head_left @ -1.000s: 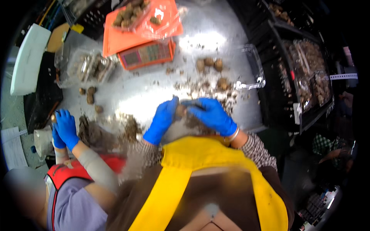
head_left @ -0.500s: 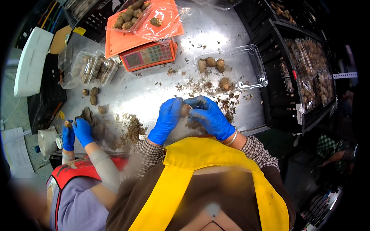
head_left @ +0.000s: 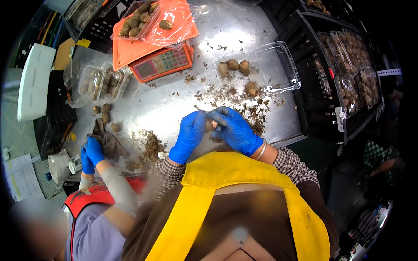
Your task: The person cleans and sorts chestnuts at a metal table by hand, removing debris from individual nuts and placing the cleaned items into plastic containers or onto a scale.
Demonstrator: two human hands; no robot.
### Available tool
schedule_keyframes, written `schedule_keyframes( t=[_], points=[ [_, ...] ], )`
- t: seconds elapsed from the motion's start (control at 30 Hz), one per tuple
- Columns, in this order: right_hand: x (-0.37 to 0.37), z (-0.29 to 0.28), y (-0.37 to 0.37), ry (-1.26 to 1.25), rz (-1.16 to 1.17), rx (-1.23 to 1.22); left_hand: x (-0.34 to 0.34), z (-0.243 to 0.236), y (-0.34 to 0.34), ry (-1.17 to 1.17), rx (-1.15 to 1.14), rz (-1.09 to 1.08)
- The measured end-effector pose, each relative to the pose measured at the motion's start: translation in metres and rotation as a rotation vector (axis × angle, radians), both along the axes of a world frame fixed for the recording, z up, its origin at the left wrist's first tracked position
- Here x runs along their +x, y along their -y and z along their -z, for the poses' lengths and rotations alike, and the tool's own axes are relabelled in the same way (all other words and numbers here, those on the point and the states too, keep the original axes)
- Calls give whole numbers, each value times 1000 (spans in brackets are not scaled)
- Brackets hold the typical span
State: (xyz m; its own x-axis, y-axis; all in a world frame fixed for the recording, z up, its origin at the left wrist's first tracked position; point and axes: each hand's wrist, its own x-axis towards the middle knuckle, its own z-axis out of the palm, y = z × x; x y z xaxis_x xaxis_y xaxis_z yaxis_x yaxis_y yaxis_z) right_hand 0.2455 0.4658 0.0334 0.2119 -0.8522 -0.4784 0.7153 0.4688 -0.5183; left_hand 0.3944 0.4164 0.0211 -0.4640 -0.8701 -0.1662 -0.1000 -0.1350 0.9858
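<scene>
Between my two blue-gloved hands, over the near edge of the metal table, is a small brown taro (head_left: 210, 125) with a pale spot. My left hand (head_left: 191, 130) grips its left side between thumb and fingers. My right hand (head_left: 235, 130) is bent over its other side, fingertips pinched against the skin. Beyond my hands lies an open clear plastic box (head_left: 276, 65) with several taros (head_left: 233, 65) in its tray half. Scraps of brown peel (head_left: 257, 124) are strewn beside my right hand, and a heap of fibres (head_left: 151, 145) lies left of my left hand.
An orange scale (head_left: 163, 64) at the back left bears a box of taros (head_left: 138, 19). Filled clear boxes (head_left: 102, 82) and loose taros (head_left: 106, 113) lie left. Black crates (head_left: 320, 82) with packed boxes stand right. A co-worker's gloved hands (head_left: 92, 152) are near a dark cloth (head_left: 109, 141).
My hands stay together around the taro; its pale spot now shows beside my right fingertips. The co-worker's hands have shifted closer to the dark cloth. The whole view has tilted slightly.
</scene>
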Motion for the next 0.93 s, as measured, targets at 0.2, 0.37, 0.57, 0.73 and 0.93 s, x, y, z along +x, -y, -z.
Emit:
schedule_keyframes(
  t=[0.2, 0.37, 0.57, 0.73, 0.93],
  points=[
    [-6, -13, -1, -35, -33, -21, -1, -2, 1, -38, 78, -24],
    [-12, 0, -5, 50, -61, 8, -1, 1, 4, -3, -137, 66],
    [-11, 3, -7, 29, -20, -1, -5, -5, 3, 63, -135, 119],
    [-11, -9, -5, -34, -24, -19, -7, -7, 4, 60, 236, -8],
    [-13, -8, -8, -176, -37, -130, -12, -10, 2, 85, 247, 19]
  ],
)
